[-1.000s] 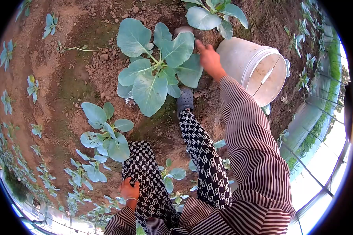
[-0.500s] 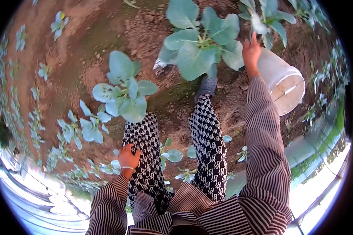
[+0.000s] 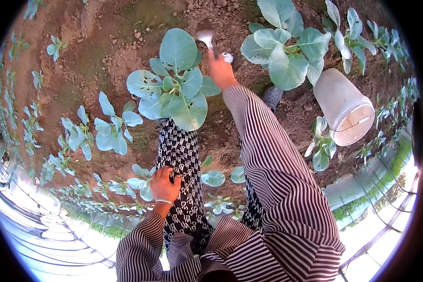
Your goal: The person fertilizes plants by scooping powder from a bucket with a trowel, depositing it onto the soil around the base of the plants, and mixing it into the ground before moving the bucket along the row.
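Note:
My right hand (image 3: 222, 70) is closed on the handle of a spoon-like metal tool (image 3: 205, 37), whose head is blurred over the soil. It is just right of a broad-leaved plant (image 3: 188, 105) that has holes in some leaves. A small white and silvery lump (image 3: 227, 57) shows beside my fingers; I cannot tell whether they touch it. My left hand (image 3: 165, 184) rests on my left knee with its fingers bent, nothing visible in it. A larger leafy plant (image 3: 286, 58) stands to the right of my right hand.
A whitish bucket (image 3: 345, 105) lies tilted on its side at the right, near a small plant (image 3: 321, 149). My shoe (image 3: 273, 97) is on the soil beneath the larger plant. More leafy plants (image 3: 112, 134) run in rows at the left, and greenhouse sheeting curves along the edges.
My right hand has moved left with the tool, from between the bucket and the large plant to beside the hole-marked plant. The view has shifted. My left hand stays on my knee.

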`<state>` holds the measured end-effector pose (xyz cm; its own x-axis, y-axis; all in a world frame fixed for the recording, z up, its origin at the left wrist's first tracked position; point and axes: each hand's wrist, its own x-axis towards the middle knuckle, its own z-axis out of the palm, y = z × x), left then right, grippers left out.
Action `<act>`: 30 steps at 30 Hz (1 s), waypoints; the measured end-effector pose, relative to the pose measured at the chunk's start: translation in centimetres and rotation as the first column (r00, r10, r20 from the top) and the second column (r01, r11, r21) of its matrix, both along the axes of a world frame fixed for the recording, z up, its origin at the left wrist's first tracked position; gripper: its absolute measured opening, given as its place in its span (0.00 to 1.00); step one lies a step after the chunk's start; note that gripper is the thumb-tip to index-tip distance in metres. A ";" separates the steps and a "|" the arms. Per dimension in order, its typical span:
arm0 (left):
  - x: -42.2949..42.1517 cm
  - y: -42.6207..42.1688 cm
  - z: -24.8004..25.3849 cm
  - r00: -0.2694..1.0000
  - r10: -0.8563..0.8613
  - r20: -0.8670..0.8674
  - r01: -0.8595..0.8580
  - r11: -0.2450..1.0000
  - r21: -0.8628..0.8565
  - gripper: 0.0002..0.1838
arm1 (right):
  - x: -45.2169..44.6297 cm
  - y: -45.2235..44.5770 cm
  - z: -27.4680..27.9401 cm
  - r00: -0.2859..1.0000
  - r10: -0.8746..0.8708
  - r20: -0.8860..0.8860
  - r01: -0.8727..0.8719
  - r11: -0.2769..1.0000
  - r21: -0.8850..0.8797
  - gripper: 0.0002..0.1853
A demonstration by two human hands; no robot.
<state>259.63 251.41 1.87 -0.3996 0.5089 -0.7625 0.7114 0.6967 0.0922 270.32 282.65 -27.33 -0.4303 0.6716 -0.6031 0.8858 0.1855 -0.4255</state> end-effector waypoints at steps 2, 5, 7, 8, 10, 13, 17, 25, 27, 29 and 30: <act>-0.5 -0.9 -0.1 0.999 0.031 0.007 -0.031 0.999 0.020 0.18 | 2.7 -2.9 2.6 0.986 0.122 0.111 -0.108 0.986 -0.126 0.31; -1.2 -0.6 0.0 0.997 0.065 0.027 -0.066 0.997 0.025 0.18 | 7.2 -3.2 4.2 0.961 0.218 0.169 -0.193 0.969 -0.152 0.33; -1.3 -0.6 0.2 0.995 0.092 0.032 -0.092 0.996 0.000 0.18 | 8.2 -1.7 4.6 0.987 0.137 0.078 -0.143 0.987 0.078 0.34; -1.4 -0.6 0.2 0.996 0.080 0.027 -0.080 0.997 0.013 0.18 | 8.7 -1.1 4.4 0.994 0.101 0.029 -0.104 0.978 0.178 0.35; -1.3 -1.1 0.3 0.997 0.067 0.047 -0.067 0.998 0.001 0.18 | 7.6 2.8 2.6 0.992 -0.051 -0.114 0.088 0.934 0.348 0.30; -1.5 -1.0 -0.1 0.996 0.075 0.043 -0.077 0.996 0.041 0.16 | 6.7 5.0 -3.9 0.980 -0.126 0.156 0.105 0.985 0.136 0.35; -1.5 -1.5 0.0 0.998 0.060 0.035 -0.061 0.997 0.045 0.16 | 7.7 -2.9 0.8 0.988 -0.092 0.120 0.079 0.991 0.111 0.37; -2.1 -0.3 -0.3 0.999 0.023 0.025 -0.025 0.994 0.102 0.15 | 8.9 -4.8 3.0 0.912 -0.348 0.216 0.345 0.937 0.055 0.41; -1.9 -0.1 0.2 0.998 0.048 0.029 -0.050 0.995 0.091 0.15 | 9.9 -7.8 -1.8 0.865 -0.497 -0.066 0.495 0.868 -0.044 0.40; -1.6 0.5 0.2 0.999 0.014 0.030 -0.017 0.996 0.090 0.14 | 11.1 -8.2 -1.0 0.847 -0.489 -0.208 0.486 0.871 -0.071 0.38; -1.2 0.9 0.3 1.000 0.020 0.022 -0.021 0.999 0.032 0.15 | 11.7 -7.8 1.9 0.885 -0.412 -0.218 0.414 0.909 -0.038 0.38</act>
